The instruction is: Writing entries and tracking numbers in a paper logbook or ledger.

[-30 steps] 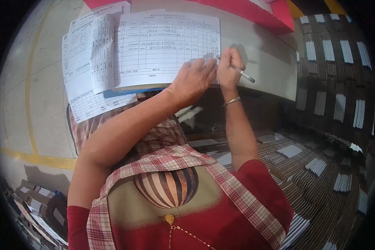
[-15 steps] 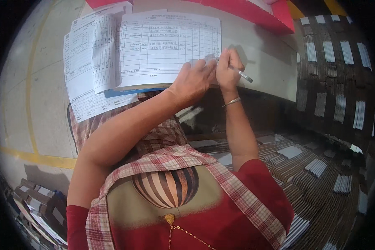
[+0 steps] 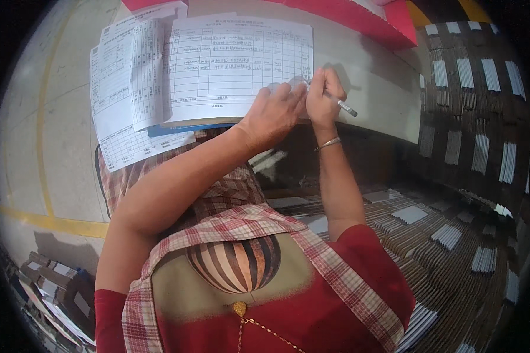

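A printed form [image 3: 218,85] with a ruled table and handwritten rows lies beneath both hands. My right hand [image 3: 325,97] pinches a slim pen [image 3: 347,109], whose back end sticks out toward the lower right. The writing tip is hard to make out, close to the form's right-hand columns. My left hand [image 3: 274,112] rests on the lower right part of the form, fingers lying on the paper and nothing held. A blue board [image 3: 165,130] peeks out under the form's lower edge. More printed sheets [image 3: 109,88] spread to the left, one with its edge curled up.
A pink-red item [image 3: 335,15] lies along the far side of the pale surface [image 3: 388,106]. Stacked flat cardboard [image 3: 462,112] rises at the right, with more bundles [image 3: 430,235] below. Another cardboard stack [image 3: 59,282] stands lower left, near a yellow floor line [image 3: 70,226].
Both hands stay almost in place, the pen still in the right one. Any shift of the pen is too small to make out.
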### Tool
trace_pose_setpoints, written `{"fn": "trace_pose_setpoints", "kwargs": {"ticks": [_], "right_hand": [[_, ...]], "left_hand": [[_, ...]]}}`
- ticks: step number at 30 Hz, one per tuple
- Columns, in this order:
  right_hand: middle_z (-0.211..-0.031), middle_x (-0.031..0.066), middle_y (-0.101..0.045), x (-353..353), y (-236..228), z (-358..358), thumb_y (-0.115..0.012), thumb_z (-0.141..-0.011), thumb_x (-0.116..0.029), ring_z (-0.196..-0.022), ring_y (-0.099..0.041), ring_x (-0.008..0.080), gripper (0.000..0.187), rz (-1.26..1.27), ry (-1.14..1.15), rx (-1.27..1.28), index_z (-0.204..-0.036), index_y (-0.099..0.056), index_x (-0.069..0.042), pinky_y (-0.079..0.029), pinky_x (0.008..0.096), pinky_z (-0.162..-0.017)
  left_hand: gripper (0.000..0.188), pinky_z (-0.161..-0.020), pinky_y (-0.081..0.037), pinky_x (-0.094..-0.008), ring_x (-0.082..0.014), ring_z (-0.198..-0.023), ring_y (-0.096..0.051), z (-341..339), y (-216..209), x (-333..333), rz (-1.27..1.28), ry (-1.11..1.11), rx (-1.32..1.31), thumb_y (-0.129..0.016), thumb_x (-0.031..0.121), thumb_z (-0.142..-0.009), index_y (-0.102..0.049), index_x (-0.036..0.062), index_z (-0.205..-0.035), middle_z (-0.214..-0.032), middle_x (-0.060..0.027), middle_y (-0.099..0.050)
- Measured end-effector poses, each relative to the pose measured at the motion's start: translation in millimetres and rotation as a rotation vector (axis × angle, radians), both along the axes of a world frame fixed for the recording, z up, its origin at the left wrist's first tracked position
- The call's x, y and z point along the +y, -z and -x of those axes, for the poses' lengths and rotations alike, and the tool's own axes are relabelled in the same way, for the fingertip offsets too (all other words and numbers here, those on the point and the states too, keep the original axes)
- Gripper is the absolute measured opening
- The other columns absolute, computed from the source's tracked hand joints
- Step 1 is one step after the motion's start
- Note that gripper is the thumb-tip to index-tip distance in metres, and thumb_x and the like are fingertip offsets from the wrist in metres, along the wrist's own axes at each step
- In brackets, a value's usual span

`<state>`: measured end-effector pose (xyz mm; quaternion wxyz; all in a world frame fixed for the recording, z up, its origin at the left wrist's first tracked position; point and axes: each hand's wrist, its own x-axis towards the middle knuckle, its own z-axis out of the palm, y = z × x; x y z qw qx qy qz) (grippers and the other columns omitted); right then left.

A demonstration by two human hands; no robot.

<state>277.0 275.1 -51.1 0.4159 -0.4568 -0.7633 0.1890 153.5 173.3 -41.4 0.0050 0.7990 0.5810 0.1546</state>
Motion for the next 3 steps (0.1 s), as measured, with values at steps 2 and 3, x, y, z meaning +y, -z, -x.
{"fn": "trace_pose_setpoints", "kwargs": {"ticks": [2,3], "right_hand": [[-0.062,0.0173,-0.053,-1.2,-0.8,-0.4,-0.055,-0.096,-0.016,-0.055,-0.055,0.0328,0.027,0.01,0.006,0.004,-0.075,-0.047,-0.001,-0.042,0.0414,-0.053],[-0.062,0.0174,-0.054,-2.2,-2.3,-0.3,-0.055,-0.096,-0.016,-0.055,-0.056,0.0328,0.026,0.019,0.013,0.009,-0.075,-0.047,-0.001,-0.042,0.0416,-0.053]], "left_hand": [[0.058,-0.079,-0.046,-0.0364,-0.0221,-0.106,-0.05,-0.1,0.6,-0.7,-0.046,0.0,0.016,-0.06,0.014,-0.078,-0.049,0.0026,-0.134,-0.139,-0.007,-0.047],[0.053,-0.08,-0.045,-0.0369,-0.0214,-0.107,-0.049,-0.1,1.0,-0.9,-0.092,0.0,0.032,-0.058,0.019,-0.08,-0.053,0.0013,-0.129,-0.132,-0.0073,-0.05]]}}
